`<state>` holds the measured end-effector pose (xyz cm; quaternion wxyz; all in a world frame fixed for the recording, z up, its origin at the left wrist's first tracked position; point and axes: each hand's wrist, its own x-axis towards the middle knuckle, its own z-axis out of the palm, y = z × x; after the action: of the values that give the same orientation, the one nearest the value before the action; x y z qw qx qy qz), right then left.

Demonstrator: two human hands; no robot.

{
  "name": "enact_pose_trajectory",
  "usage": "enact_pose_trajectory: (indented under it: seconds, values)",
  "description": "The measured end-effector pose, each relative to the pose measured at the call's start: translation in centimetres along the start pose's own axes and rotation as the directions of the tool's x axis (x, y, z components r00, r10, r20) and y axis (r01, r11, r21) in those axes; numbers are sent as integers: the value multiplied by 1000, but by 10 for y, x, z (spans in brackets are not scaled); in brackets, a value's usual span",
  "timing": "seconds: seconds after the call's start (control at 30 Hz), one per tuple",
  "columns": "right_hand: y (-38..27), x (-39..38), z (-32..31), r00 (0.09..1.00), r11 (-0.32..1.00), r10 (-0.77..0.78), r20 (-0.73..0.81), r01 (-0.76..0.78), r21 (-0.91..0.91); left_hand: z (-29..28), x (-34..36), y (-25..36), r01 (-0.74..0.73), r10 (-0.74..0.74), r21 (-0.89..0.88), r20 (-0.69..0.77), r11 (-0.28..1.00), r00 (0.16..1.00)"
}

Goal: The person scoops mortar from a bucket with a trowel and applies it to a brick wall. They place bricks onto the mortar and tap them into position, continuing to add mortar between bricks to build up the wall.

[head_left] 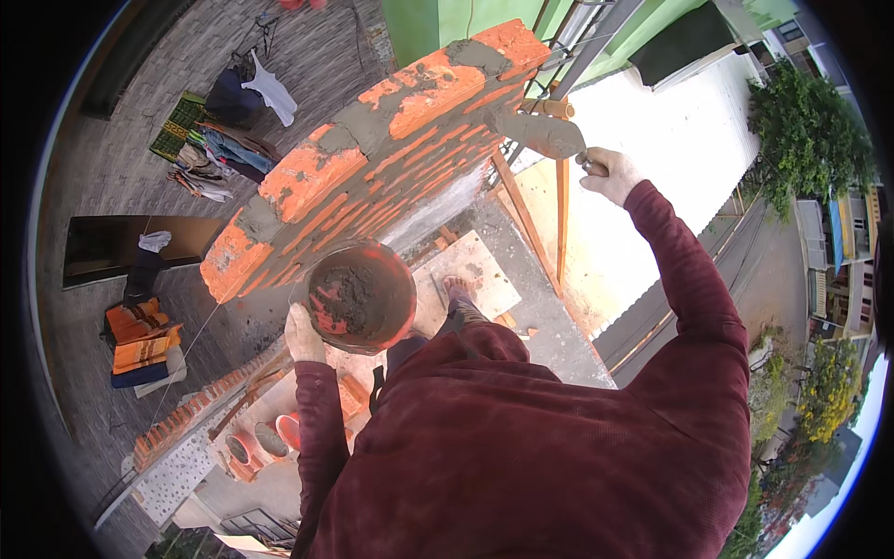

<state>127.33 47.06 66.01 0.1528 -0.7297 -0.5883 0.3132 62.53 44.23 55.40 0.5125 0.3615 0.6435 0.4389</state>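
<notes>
My left hand [304, 335], in a dusty pale glove or coated with mortar, grips the side of a red-orange bucket [407, 300]. Grey mortar [352, 291] lies inside it and smears its walls. On the right, my right hand [610, 177] is closed round the handle of a trowel [549, 136], its blade grey with mortar and pointing left towards the wall face. A brick wall [438, 93] runs diagonally in front of me. Orange bricks form its top course, with wet mortar in the joints and patches on top. Whether the blade touches the wall I cannot tell.
Below me, a pale board [494, 279] lies by my foot. Wooden props [562, 224] and a metal post [596, 47] stand beyond the wall's right end. Several mortar-stained buckets [270, 438] sit at the lower left. A thin string [191, 349] stretches past the wall's left end.
</notes>
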Motion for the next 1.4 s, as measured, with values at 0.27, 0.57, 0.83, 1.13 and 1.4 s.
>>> enact_pose_trajectory:
  seconds: [0.27,0.57,0.83,1.13,1.4]
  values:
    - [-27,69,-70,961,971,220,168,-198,-136,-69,-46,-27,98,-103,-32,-318,995,943]
    - [-102,130,-142,889,940,321,325,-256,-228,-82,-69,-48,105,-101,-4,-313,994,944]
    - [-127,138,-180,892,920,338,301,-245,-307,-76,-59,-84,161,-156,-23,-419,987,894]
    - [-181,129,-147,904,805,305,298,-78,-589,-62,-38,-62,205,-190,9,-339,979,921]
    - [-160,100,-207,868,786,459,189,-298,-542,-112,-39,-95,183,-140,130,-288,974,947]
